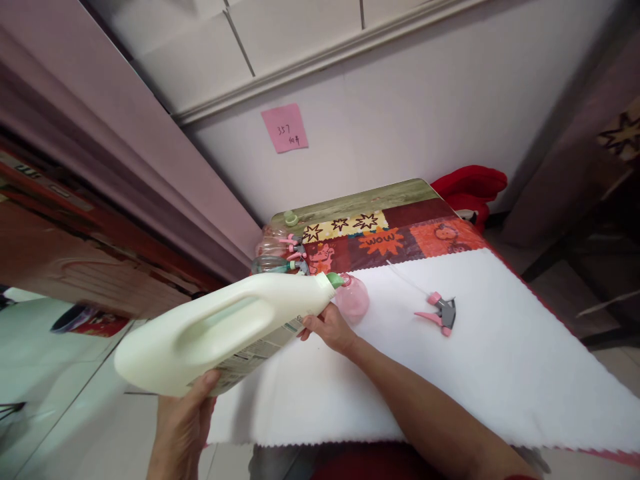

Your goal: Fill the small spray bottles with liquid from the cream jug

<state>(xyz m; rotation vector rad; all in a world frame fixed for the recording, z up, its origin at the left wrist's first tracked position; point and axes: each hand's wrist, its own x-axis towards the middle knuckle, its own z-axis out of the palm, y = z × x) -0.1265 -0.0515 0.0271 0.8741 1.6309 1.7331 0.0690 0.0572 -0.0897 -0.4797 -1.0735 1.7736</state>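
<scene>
A large pale-green detergent jug [280,293] is tilted nearly sideways over the table. Its green spout [334,280] points right, at the mouth of a pink see-through bottle [354,301] standing on the white cloth. Whether liquid flows between them, I cannot tell. My left hand [186,415] grips the jug's underside near its base, thumb on the label. Under the neck end, my right hand [331,329] is closed on the jug, its fingers partly hidden behind it. A pink and grey spray trigger head [442,313] with a thin tube lies to the right of the bottle.
Several clear bottles [273,248] with trigger heads lie at the table's far left, beside a green cap [291,218]. White cloth [400,380] covers the near table. A wall with a pink note [285,128] stands behind; a red cloth item [467,187] sits beyond the far-right corner.
</scene>
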